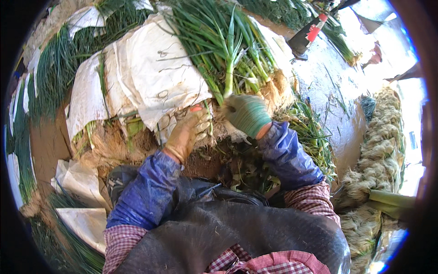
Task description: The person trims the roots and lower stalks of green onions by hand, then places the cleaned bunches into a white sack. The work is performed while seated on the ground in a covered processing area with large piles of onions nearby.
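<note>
My right hand [248, 113], in a worn green knitted glove, closes around the root end of a green onion [229, 75]. Its pale stalk and green leaves point away from me. Just beyond lies a loose bunch of green onions [255, 65] with tan roots on the right. My left hand [186, 135], in a dirty yellowish glove, has its fingers curled at the edge of a white sheet [164, 72], above hanging roots. A thin green leaf [209, 118] passes beside those fingers; whether they grip anything is hidden.
Covered onion bundles [54, 72] line the left. Trimmed leaves [308, 133] lie beside my right arm, near a wet floor [318, 82]. Root-ended bundles [376, 137] are stacked at the right. A dark boot-like object [309, 34] with a red patch stands at the upper right.
</note>
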Motion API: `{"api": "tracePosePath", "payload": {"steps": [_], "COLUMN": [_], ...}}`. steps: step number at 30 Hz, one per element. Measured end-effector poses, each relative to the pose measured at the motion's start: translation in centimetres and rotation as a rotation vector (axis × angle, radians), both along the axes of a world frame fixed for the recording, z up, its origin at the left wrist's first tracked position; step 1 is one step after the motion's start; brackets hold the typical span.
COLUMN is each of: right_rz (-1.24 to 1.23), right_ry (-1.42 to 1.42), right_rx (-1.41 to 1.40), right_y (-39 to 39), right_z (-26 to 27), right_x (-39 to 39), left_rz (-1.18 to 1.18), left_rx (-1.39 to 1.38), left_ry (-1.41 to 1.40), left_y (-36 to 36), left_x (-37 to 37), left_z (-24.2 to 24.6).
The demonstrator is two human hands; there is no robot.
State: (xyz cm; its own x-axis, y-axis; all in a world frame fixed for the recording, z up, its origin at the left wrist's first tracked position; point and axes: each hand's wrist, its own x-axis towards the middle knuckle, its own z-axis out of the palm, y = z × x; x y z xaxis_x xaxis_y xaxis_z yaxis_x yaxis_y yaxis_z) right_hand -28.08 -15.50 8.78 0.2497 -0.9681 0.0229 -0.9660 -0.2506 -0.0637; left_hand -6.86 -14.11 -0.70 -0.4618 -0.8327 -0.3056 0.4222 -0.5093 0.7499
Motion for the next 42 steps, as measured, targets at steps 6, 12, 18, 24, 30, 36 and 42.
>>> {"api": "tracePosePath", "payload": {"steps": [6, 12, 18, 24, 30, 36, 42], "right_rz": [-0.279, -0.422, -0.315, -0.215, 0.190, -0.190, -0.072], "right_ry": [-1.305, -1.332, -0.484, -0.325, -0.875, -1.455, -1.166], "right_rx": [0.381, 0.715, 0.403, 0.335, 0.652, 0.629, 0.100], "right_y": [-0.6, -5.7, -6.3, -0.5, 3.0, 0.4, 1.9], "right_z": [-3.1, -7.0, -8.8, -5.4, -2.6, -2.1, -1.4], "right_x": [1.3, 0.4, 2.7, 6.9, 4.1, 3.7, 6.0], "left_rz": [-0.158, -0.128, 0.392, 0.192, -0.032, -0.137, 0.021], "left_rx": [0.073, -0.262, -0.279, -0.136, -0.077, -0.004, -0.032], "left_ry": [0.307, -0.091, -0.124, -0.035, 0.418, 0.289, 0.346], "left_y": [0.7, 3.4, 1.7, 2.2, 3.4, 6.8, 7.7], "left_x": [-0.1, 0.1, 1.3, 1.5, 1.8, 0.8, 0.9], "left_z": [-0.2, 0.8, 0.4, 0.4, 1.0, 2.8, 3.5]}}
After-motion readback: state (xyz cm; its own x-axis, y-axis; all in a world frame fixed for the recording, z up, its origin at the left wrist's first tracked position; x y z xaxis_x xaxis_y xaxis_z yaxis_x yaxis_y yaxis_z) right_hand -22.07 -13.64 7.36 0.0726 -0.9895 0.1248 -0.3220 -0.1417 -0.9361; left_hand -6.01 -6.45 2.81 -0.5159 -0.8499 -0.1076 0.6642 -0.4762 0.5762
